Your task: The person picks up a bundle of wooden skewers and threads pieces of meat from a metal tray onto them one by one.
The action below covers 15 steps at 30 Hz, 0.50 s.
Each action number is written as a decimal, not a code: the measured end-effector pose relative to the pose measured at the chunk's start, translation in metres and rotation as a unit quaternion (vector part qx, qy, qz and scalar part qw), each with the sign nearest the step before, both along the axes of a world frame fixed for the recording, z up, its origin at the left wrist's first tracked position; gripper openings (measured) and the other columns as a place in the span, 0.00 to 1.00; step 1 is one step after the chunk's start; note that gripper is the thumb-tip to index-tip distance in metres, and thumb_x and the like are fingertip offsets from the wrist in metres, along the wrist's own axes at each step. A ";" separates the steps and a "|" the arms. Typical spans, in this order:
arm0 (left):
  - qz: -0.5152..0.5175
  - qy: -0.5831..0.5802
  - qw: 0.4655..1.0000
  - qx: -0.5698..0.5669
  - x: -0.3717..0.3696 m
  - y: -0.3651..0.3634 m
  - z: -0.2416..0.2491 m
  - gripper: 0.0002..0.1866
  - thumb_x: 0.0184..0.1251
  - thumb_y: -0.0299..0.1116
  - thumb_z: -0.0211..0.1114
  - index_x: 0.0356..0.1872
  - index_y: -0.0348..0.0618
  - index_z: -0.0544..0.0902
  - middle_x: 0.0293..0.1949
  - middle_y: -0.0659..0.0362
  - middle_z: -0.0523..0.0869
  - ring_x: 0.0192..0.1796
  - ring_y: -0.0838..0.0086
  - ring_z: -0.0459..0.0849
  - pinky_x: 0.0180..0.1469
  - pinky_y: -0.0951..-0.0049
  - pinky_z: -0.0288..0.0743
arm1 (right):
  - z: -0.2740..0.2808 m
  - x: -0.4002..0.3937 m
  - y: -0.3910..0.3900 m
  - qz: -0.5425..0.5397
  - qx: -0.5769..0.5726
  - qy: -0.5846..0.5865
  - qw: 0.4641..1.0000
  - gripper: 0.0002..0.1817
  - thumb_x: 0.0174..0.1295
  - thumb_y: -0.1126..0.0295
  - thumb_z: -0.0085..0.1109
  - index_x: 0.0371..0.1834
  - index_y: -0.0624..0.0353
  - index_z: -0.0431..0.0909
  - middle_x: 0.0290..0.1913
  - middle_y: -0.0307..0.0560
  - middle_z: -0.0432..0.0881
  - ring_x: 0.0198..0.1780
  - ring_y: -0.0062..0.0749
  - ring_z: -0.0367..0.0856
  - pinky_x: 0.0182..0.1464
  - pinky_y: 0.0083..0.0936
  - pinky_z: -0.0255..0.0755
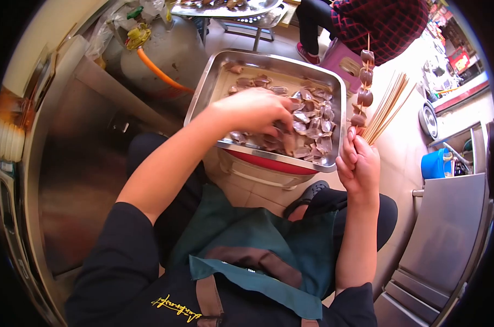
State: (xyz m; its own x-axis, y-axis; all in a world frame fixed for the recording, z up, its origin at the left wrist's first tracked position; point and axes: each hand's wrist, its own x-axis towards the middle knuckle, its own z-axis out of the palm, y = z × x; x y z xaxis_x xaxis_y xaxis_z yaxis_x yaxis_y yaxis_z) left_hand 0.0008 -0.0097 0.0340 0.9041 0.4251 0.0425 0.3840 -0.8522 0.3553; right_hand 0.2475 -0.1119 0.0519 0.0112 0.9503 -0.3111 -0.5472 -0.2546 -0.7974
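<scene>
My left hand (263,111) reaches down into a metal tray (203,98) of dark, glossy meat pieces (315,117) that look like gizzards. Its fingers point downward among them; blur and overlap hide whether they grip one. Beyond the tray's right edge, my right hand (358,163) is closed around a bundle of bare bamboo skewers (388,111). The same fist holds one loaded skewer (366,76) upright, with several meat pieces threaded on it and its pointed tip bare at the top.
The tray rests on a red support (274,162) before my knees. At the left stand a gas cylinder (160,52) with an orange hose (162,73) and a steel cabinet (89,163). Another tray (225,8) is at the back. A person in a checked garment (383,24) sits nearby.
</scene>
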 end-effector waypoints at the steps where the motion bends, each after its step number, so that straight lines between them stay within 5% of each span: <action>1: 0.029 0.034 0.999 -0.014 -0.006 0.001 0.007 0.14 0.52 0.35 0.72 0.42 0.53 0.86 0.43 0.58 0.82 0.46 0.59 0.82 0.50 0.60 0.76 | 0.000 0.003 0.001 -0.002 0.002 0.003 1.000 0.09 0.75 0.74 0.35 0.38 0.59 0.67 0.16 0.35 0.62 0.11 0.15 0.52 0.09 0.14 0.49; 9: 0.018 0.066 0.993 -0.096 0.017 -0.010 0.006 0.17 0.51 0.39 0.74 0.43 0.52 0.83 0.44 0.55 0.80 0.49 0.57 0.82 0.49 0.59 0.75 | 0.001 0.009 0.001 -0.003 0.007 0.017 1.000 0.09 0.76 0.72 0.37 0.39 0.58 0.69 0.16 0.33 0.62 0.11 0.15 0.51 0.10 0.14 0.49; 15: 0.119 0.000 0.993 0.019 0.021 0.000 -0.002 0.15 0.58 0.43 0.70 0.44 0.51 0.81 0.44 0.54 0.80 0.50 0.59 0.82 0.48 0.58 0.78 | 0.002 0.011 -0.001 -0.008 0.013 0.022 1.000 0.09 0.76 0.72 0.37 0.40 0.58 0.70 0.15 0.33 0.63 0.10 0.15 0.52 0.10 0.14 0.49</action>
State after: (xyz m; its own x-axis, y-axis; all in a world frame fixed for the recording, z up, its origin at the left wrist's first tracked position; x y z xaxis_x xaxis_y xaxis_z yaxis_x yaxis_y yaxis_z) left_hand 0.0214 -0.0095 0.0322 0.7779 0.6253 0.0619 0.5768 -0.7497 0.3243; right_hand 0.2586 -0.1129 0.0542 0.0133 0.9577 -0.2873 -0.5864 -0.2253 -0.7780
